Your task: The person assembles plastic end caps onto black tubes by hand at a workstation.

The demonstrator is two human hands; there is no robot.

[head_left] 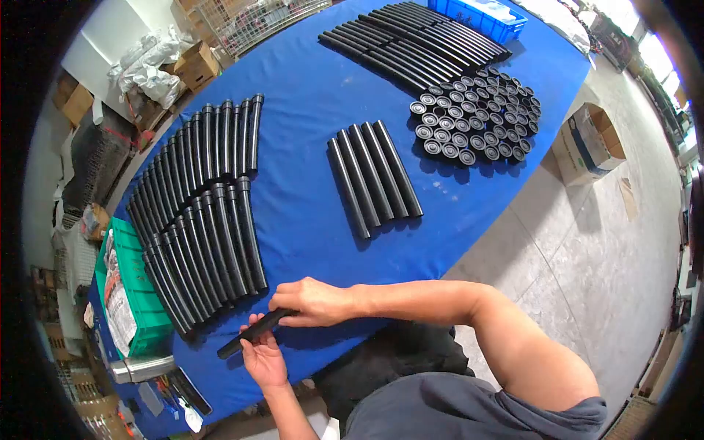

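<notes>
A black tube (253, 334) is held slanted over the near edge of the blue-covered table, between both hands. My left hand (265, 358) is closed around its lower part from beneath. At the upper end, my right hand (314, 301) grips the tube, its fingers covering that end, so I cannot see whether a cap sits there. Just beyond the hands lie two rows of black tubes with wider capped ends (209, 242). Several plain black tubes (375, 180) lie side by side in the middle of the table.
Round black caps (477, 117) are spread at the right, near more rows of tubes (411, 44). A blue crate (506, 28) stands at the far end. To the left is a green crate (150, 315), with small tools (183, 392) near it. A cardboard box (579, 150) stands on the floor.
</notes>
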